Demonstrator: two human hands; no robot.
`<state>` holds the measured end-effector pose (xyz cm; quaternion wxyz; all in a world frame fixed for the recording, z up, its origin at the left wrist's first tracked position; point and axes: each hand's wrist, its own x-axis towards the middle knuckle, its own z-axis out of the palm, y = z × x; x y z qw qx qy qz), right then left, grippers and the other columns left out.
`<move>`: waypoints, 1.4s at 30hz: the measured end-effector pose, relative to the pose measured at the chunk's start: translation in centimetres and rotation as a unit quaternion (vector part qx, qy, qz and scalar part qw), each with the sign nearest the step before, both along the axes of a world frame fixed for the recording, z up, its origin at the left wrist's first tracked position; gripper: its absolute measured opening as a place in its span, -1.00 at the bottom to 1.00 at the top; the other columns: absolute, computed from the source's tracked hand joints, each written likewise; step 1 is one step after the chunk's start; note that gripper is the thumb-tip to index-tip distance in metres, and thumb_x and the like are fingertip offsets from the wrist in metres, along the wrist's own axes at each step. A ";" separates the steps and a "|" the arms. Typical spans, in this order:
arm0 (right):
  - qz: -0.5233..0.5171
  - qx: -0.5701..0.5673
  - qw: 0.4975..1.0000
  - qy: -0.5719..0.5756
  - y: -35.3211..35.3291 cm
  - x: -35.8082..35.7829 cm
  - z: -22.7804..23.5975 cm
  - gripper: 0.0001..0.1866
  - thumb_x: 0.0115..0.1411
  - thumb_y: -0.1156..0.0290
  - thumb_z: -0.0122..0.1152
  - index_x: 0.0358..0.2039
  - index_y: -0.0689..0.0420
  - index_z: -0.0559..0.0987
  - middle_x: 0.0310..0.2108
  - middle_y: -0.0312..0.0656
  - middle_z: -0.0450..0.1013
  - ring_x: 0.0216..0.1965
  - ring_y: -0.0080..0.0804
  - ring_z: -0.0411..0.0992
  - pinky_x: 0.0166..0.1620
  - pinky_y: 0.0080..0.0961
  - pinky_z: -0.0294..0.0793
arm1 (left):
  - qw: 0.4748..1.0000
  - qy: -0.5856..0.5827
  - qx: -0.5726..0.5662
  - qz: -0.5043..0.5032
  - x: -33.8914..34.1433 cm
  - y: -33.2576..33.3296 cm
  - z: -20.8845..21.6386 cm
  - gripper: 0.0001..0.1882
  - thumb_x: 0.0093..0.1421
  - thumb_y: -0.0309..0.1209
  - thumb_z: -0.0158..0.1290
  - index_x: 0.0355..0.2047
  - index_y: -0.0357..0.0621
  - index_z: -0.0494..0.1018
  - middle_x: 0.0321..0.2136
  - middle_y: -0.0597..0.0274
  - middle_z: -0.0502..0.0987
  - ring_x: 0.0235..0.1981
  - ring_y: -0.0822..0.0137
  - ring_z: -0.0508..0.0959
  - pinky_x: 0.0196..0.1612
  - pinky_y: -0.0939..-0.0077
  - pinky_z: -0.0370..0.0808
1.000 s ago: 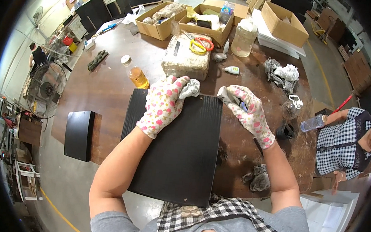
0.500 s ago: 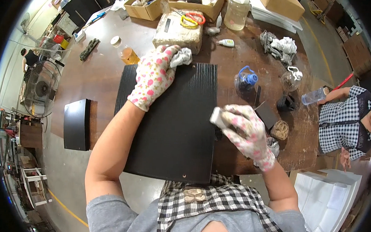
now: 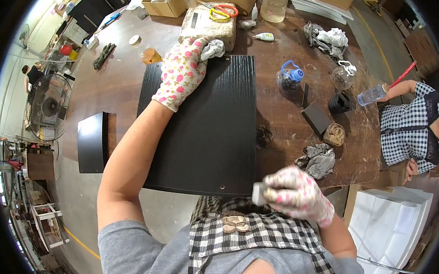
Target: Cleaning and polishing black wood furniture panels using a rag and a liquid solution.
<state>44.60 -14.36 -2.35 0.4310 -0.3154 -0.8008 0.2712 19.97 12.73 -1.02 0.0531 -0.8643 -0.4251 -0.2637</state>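
Note:
A black wood-grain panel (image 3: 205, 131) lies flat on the brown worktable (image 3: 113, 87). My left hand (image 3: 182, 70), in a flowered glove, presses on the panel's far left corner and clutches a white rag (image 3: 213, 49). My right hand (image 3: 296, 193), also gloved, sits at the panel's near right corner, at the table's front edge, closed around a small grey block (image 3: 259, 192).
A small black panel (image 3: 91, 142) lies at the table's left edge. Cardboard boxes (image 3: 173, 0), a glue bottle (image 3: 264, 36), a clear jar with a blue lid (image 3: 289, 76), rags (image 3: 318, 161) and small dark blocks (image 3: 317, 117) lie around. A person in a checked shirt (image 3: 411, 129) sits right. A fan (image 3: 47, 107) stands left.
My right hand has slid with the grey block along the panel's right edge from the far corner to the near corner. The left hand has stayed put with the rag.

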 end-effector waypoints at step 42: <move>-0.734 -0.037 0.672 -0.086 -6.8 -20.1 2.5 -0.68 0.05 0.60 0.38 -0.13 0.10 0.69 -0.08 -0.09 0.51 -0.05 -0.14 0.49 0.02 -0.25 0.53 | 0.986 0.037 -0.050 -0.154 -1.6 3.1 -0.1 -0.70 0.34 -0.28 -0.03 -0.02 -0.07 0.55 -0.10 -0.04 0.60 -0.06 -0.06 0.62 -0.05 0.04 0.57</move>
